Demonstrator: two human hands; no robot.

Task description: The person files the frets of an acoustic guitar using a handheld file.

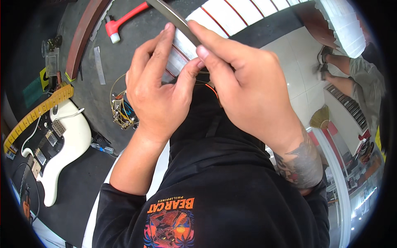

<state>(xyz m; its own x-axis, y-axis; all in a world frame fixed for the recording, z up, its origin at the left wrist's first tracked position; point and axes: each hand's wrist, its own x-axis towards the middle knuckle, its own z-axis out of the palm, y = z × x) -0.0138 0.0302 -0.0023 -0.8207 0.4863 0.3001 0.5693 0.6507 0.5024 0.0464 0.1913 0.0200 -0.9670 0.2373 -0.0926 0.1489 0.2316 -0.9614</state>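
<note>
At the frame's upper middle, our left hand [159,89] and right hand [244,89] both pinch a thin grey metal strip [173,16], seemingly working it by hand. Next move likely calls for even thumb pressure. A white electric guitar [62,140] lies lower left.

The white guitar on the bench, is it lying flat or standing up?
Lying flat: the white guitar rests face up on the dark bench, pickups showing.
</note>
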